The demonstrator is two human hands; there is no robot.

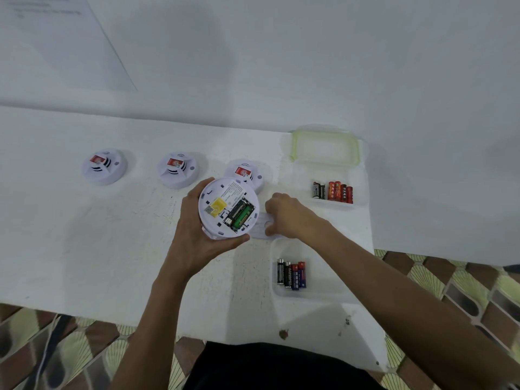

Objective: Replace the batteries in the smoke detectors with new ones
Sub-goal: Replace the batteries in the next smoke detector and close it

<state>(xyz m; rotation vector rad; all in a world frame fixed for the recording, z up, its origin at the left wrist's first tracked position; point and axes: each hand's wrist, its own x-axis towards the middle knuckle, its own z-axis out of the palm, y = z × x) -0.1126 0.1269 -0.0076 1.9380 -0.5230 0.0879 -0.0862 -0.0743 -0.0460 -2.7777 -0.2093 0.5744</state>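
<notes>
Detector (228, 208) held back-up in left hand (197, 243), bay open, seemingly empty. Right hand (284, 215) pinches cover (260, 223) on worktop (112, 235); release it, fetch batteries (291, 273), match polarity.

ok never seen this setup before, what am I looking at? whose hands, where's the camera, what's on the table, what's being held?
There is no robot: a person works with bare hands, filmed by one wide-angle camera worn on the head, looking down. The left hand holds a smoke detector turned underside up, its battery compartment open; one battery seems to sit in it. The right hand rests on a small white piece on the white table, probably the compartment cover. Three more smoke detectors stand in a row behind. On the right, two clear trays each hold batteries: the far tray, the near tray. A green-rimmed lid lies beyond.
</notes>
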